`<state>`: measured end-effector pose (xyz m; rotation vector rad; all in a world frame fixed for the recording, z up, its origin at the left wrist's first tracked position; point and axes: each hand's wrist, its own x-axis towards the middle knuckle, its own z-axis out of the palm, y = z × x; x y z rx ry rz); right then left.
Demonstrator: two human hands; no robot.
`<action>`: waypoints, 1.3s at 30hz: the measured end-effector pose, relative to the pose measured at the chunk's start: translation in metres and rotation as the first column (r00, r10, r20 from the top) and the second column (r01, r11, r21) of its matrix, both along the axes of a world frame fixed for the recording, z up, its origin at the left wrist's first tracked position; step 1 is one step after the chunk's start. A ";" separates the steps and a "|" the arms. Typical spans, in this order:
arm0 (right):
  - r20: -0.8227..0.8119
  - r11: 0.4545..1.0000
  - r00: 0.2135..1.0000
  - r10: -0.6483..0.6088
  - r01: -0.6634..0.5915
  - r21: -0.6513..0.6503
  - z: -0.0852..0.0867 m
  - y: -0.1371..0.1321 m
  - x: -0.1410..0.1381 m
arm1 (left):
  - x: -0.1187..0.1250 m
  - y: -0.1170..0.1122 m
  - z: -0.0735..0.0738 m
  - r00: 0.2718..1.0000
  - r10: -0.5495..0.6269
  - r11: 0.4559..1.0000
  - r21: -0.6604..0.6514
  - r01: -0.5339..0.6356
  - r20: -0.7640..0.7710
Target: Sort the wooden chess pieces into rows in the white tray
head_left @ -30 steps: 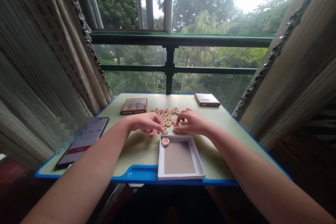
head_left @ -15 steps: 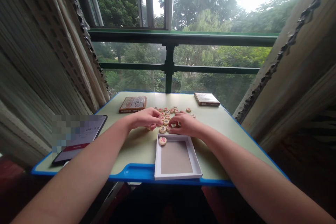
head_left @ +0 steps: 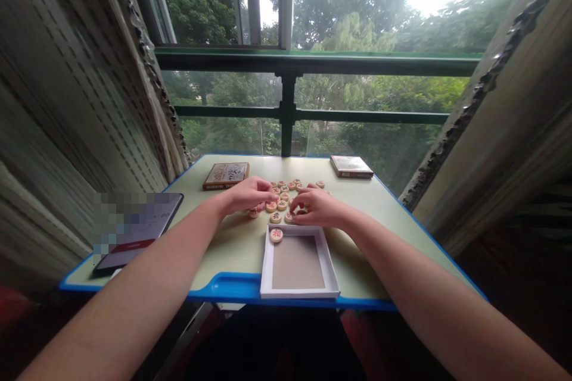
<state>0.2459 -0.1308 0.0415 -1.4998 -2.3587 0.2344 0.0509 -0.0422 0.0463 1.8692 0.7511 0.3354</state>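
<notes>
Several round wooden Chinese chess pieces with red or dark characters lie in a loose cluster mid-table. My left hand (head_left: 251, 195) comes in from the left, fingers closed in a pinch just above a red-marked piece (head_left: 271, 206); whatever is between the fingertips is hidden. My right hand (head_left: 316, 205) arches over the cluster's right side, fingers apart, its lower fingertips touching a piece (head_left: 288, 216). Part of another piece shows under that palm. Between the hands sits a dark-marked piece (head_left: 276, 217). A shallow white box tray (head_left: 267, 268) holds one red-marked piece (head_left: 276, 235) in its far left corner.
A flat decorated box (head_left: 226, 175) lies at the table's back left, another flat box (head_left: 351, 167) at the back right. A tablet (head_left: 138, 235) rests by my left forearm. The pale table (head_left: 384, 238) has a blue rim; window and curtains stand beyond.
My left hand has lifted slightly, and a piece beneath it shows more. The right hand has stayed nearly in place over the pieces. The whole view has shifted a little.
</notes>
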 end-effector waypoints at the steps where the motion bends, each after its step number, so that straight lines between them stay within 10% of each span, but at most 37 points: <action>1: -0.001 1.000 1.000 -0.007 0.007 0.007 -0.001 0.001 0.000 | 0.000 0.000 0.000 1.000 0.022 1.000 0.020 -0.022 0.022; 14: -0.002 0.995 0.996 -0.086 0.086 0.041 -0.006 0.004 0.002 | 0.003 0.000 -0.001 0.997 0.078 0.984 0.164 -0.076 -0.005; 21: -0.037 0.987 0.989 -0.143 0.145 0.064 -0.005 0.008 0.010 | 0.001 0.014 -0.012 0.977 0.202 0.673 0.734 -0.087 -0.069; 39: 0.043 0.823 0.822 -0.568 0.564 0.071 -0.014 0.021 0.032 | 0.010 0.015 -0.025 0.990 0.019 0.704 0.705 0.087 -0.141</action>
